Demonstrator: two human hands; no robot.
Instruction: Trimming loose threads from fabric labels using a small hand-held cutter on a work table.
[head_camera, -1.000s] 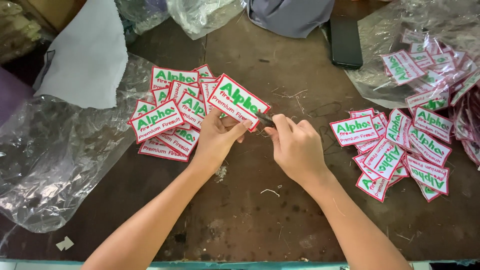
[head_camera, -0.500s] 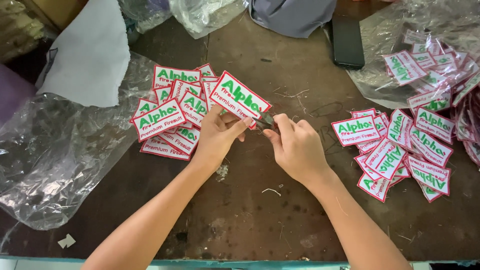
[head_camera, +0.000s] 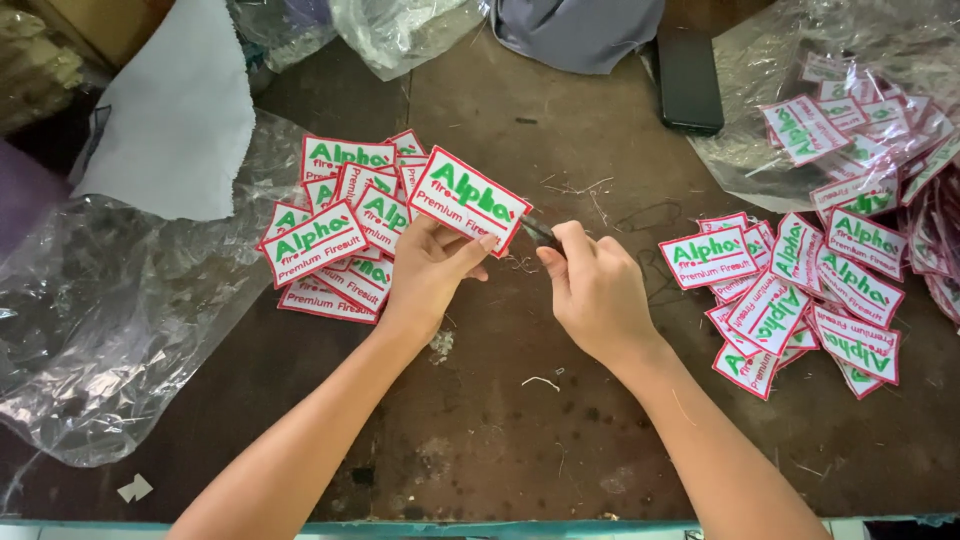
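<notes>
My left hand (head_camera: 432, 272) holds one white embroidered patch (head_camera: 468, 198) with a red border and green lettering, tilted up over the brown table. My right hand (head_camera: 597, 290) is closed on a small dark cutting tool (head_camera: 537, 231) whose tip touches the patch's lower right corner. A pile of the same patches (head_camera: 335, 235) lies just left of my left hand. Another pile (head_camera: 800, 295) lies to the right of my right hand.
Crumpled clear plastic (head_camera: 100, 320) covers the table's left side. More patches sit on plastic (head_camera: 860, 130) at the upper right. A black phone (head_camera: 688, 78) lies at the back, next to grey cloth (head_camera: 575, 25). White fabric (head_camera: 175, 120) lies upper left. Loose threads dot the table.
Both hands stay together at the patch's corner; the patch and the tool have barely shifted. The piles are unchanged.
</notes>
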